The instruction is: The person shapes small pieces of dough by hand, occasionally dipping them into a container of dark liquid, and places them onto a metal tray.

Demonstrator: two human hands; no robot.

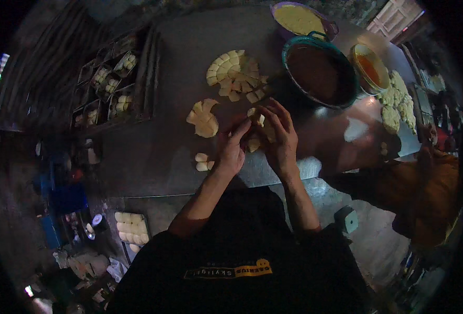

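Seen from above, the left hand and the right hand meet over a dark metal tabletop, fingers curled together around a pale dough piece. Cut dough pieces fan out just beyond them, near a large pot of brown filling.

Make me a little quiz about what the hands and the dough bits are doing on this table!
1. True or false: both hands are together on one pale dough piece.
2. Which sits nearest the right hand? A) big round pot of brown filling B) tray of pale blocks C) purple bowl
3. Fill in: a fan of cut dough pieces lies on the metal ____.

Key: 1 true; 2 A; 3 table.
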